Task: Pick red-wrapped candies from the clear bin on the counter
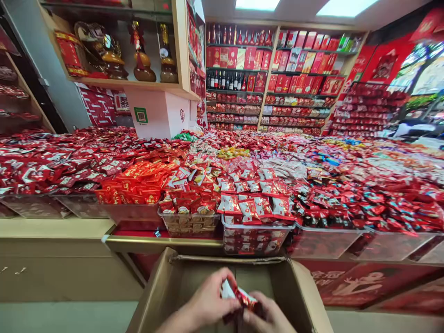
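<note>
Both of my hands meet low in the middle of the view, over an open cardboard box [166, 286]. My left hand [208, 300] pinches the top of a small red and white candy packet [239, 296]. My right hand [268, 314] grips the same packet from below, fingers closed round it. The inside of the box is mostly hidden by my hands. Straight ahead, a clear plastic bin [255, 238] holds more red and white packets like it.
A long counter [52, 229] carries several clear bins heaped with red wrapped sweets. Wall shelves [270, 69] at the back hold red gift boxes and bottles. A wooden shelf [132, 83] at upper left holds ornate bottles. A red banner [364, 282] hangs under the counter at right.
</note>
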`<state>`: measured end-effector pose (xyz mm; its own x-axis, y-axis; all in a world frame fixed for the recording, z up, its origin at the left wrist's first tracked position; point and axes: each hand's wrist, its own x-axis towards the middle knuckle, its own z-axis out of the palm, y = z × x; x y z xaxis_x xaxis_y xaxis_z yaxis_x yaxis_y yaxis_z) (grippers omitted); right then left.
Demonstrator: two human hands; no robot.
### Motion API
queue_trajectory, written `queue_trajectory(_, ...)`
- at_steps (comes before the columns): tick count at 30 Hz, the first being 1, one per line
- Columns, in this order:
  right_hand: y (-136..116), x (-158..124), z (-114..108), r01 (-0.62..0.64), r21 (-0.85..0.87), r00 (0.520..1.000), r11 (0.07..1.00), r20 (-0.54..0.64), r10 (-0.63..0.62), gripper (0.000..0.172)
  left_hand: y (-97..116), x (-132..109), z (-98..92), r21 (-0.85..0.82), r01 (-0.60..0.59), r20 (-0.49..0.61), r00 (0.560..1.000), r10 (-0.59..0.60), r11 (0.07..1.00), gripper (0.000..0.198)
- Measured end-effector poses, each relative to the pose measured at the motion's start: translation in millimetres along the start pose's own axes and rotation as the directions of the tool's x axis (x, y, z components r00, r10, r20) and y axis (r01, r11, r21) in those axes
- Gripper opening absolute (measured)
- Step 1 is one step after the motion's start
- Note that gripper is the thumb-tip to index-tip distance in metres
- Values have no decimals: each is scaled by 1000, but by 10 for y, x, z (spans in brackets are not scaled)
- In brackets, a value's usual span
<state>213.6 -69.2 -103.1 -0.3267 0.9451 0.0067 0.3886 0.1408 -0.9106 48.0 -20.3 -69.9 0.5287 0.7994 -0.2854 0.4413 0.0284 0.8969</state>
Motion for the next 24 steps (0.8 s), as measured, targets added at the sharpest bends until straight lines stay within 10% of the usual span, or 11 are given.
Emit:
queue_trajectory(7,-501,-130,-231,-76,603,964,794,-160,213,29,398,-116,-227,-493,-224,-194,970,145,840,42)
queue_trajectory(13,-725,-125,-313,-27,770,962,638,-152,225,25,417,-148,-131,-505,-89,-88,995,51,859,19)
queue_trajectory(19,-513,-70,-270,23,105,931,994,-364,17,32,541,-89,38,-603,-177,-95,984,151,778,47)
queue_trajectory(24,-304,-51,-144,173,-453,809,875,-441,-388,49,615,-87,96,-716,-211,-153,978,145,665,46)
